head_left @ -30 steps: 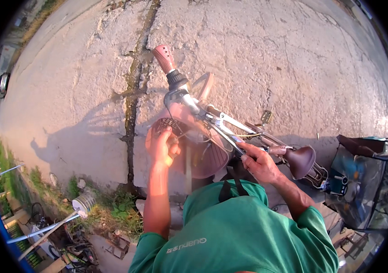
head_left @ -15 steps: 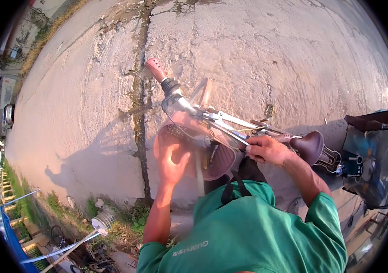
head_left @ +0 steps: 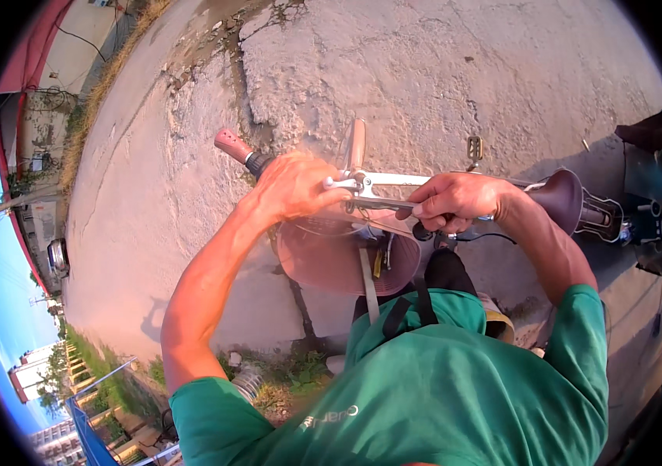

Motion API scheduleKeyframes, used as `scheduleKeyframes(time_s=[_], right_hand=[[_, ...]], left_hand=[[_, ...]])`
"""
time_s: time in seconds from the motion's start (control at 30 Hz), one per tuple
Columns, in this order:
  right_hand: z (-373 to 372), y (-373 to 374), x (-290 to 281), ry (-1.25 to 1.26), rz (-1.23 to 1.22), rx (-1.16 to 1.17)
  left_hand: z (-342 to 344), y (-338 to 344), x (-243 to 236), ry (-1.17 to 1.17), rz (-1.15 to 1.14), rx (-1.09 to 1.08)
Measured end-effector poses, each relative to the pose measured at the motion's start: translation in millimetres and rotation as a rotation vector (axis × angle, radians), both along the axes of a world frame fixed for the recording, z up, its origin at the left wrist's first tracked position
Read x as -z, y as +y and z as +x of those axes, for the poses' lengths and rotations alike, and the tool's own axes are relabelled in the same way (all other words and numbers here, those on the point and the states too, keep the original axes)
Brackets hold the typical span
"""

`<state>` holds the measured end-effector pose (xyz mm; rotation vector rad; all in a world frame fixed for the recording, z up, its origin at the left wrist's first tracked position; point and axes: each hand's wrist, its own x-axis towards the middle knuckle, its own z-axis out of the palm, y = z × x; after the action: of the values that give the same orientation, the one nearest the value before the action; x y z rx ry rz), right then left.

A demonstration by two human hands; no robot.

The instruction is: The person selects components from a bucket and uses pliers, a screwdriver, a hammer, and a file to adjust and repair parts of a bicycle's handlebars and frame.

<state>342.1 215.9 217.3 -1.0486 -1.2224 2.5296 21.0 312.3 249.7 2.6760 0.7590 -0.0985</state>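
Having left the basket point(head_left: 319, 260), left hand point(head_left: 294, 186) now wraps the handlebar point(head_left: 233, 145); right hand point(head_left: 459, 198) grips a dark tool point(head_left: 381, 203).

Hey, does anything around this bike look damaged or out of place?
Yes: a long, dark, jagged crack splits the pale grey concrete ground, showing beside the rounded pink bicycle basket, so it looks broken. Nothing else stands out.

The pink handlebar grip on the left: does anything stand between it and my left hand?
Yes: a black collar sits between the pink handlebar grip and your left hand, right beside the grip. Nothing else visible stands in that gap; what lies under the hand is hidden.
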Motion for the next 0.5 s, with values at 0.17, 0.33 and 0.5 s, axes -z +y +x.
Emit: scheduleKeyframes(time_s=[0.17,0.33,0.5], right_hand=[[-18.5,-15.8,-25.2,-0.137,0.064,0.030],[-58.5,-85.9,-12.4,-0.050,0.035,0.298],[-112.5,-131.6,-12.4,-0.128,0.283,0.512]], left_hand=[[10.0,6.0,0.1,0.098,-0.045,-0.008],[22.3,10.4,6.4,0.204,-0.044,-0.054],[23.5,5.7,7.5,0.265,-0.003,-0.033]])
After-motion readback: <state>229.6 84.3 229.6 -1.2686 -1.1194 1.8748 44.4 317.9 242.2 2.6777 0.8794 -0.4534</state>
